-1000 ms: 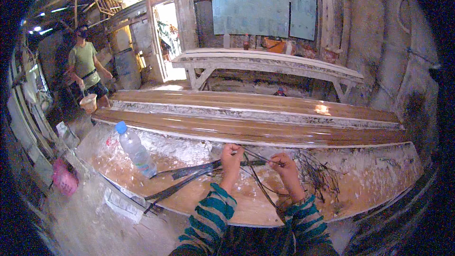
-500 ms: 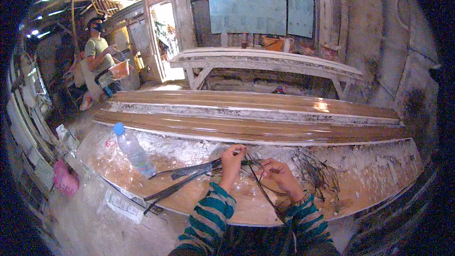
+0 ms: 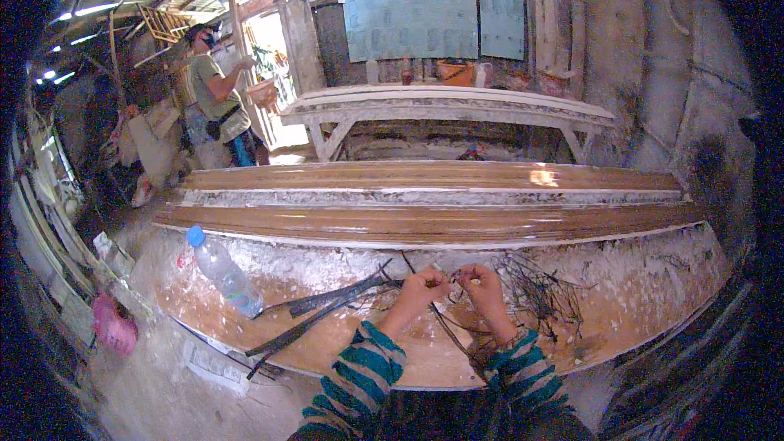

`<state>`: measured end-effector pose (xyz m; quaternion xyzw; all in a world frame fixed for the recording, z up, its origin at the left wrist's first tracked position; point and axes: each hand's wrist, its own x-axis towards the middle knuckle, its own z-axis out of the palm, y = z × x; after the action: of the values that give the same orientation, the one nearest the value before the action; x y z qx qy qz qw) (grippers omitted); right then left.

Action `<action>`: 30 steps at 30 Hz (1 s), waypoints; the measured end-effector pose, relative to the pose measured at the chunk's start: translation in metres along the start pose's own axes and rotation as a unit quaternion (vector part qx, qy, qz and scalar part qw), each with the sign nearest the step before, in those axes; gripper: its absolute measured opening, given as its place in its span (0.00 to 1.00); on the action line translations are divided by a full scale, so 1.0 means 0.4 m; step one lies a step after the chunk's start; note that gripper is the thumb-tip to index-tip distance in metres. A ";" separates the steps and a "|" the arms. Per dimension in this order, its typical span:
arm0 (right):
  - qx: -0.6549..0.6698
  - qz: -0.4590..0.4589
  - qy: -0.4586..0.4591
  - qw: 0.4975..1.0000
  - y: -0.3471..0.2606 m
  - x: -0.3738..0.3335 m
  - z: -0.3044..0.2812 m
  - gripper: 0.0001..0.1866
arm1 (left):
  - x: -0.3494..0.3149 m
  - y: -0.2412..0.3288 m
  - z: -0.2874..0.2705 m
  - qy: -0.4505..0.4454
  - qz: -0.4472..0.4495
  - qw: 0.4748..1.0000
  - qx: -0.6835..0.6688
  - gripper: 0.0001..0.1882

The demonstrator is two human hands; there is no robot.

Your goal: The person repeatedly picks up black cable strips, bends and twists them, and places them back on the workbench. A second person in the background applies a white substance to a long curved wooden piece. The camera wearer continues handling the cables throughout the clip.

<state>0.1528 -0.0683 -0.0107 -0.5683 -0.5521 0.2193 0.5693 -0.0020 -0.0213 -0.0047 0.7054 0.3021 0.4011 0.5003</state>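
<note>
My left hand (image 3: 421,291) and my right hand (image 3: 485,294) are close together over the near part of the board, fingertips pinched. A thin black strand (image 3: 455,284) shows between them, its ends hidden by the fingers. Left of my left hand lies a bundle of long flat black strips (image 3: 331,297), fanned toward the board's near edge. A loose dark strip (image 3: 449,328) slants below my hands. Just right of my right hand sits a tangled heap of thin black strands (image 3: 545,298).
A clear plastic bottle with a blue cap (image 3: 224,273) leans on the left. Glossy brown lengths (image 3: 392,224) lie across beyond my hands. Farther back stand a whitish bench (image 3: 457,104) and an orange container (image 3: 456,73). A person (image 3: 214,98) carrying an orange basin walks at back left.
My left hand has moved right and away from the strip bundle, nearer to my right hand. The person at the back has moved right. The view has shifted slightly.
</note>
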 end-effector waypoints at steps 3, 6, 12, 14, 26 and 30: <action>-0.038 -0.024 0.024 0.999 0.004 0.004 0.001 0.07 | -0.013 0.024 0.010 -0.109 -0.006 0.994 -0.001 0.08; -0.054 -0.064 0.045 0.995 0.003 0.004 0.000 0.05 | -0.028 0.033 0.016 -0.245 0.008 0.968 0.048 0.07; -0.110 -0.117 0.106 0.981 0.013 0.015 -0.020 0.04 | -0.008 0.010 0.011 -0.219 0.030 0.965 -0.138 0.06; -0.101 -0.153 0.159 0.970 0.017 0.026 -0.029 0.05 | -0.004 0.007 -0.012 -0.125 0.022 0.974 -0.186 0.06; 0.045 -0.028 0.022 0.998 -0.002 0.016 -0.019 0.05 | 0.021 -0.009 -0.074 0.252 0.015 0.967 -0.024 0.04; 0.158 -0.010 -0.119 0.980 -0.053 -0.017 -0.004 0.05 | 0.026 -0.028 -0.096 0.323 0.029 0.942 -0.084 0.05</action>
<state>0.1444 -0.0803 0.0060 -0.4356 -0.5797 0.3644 0.5843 -0.0305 0.0088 -0.0059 0.5014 0.3920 0.6460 0.4215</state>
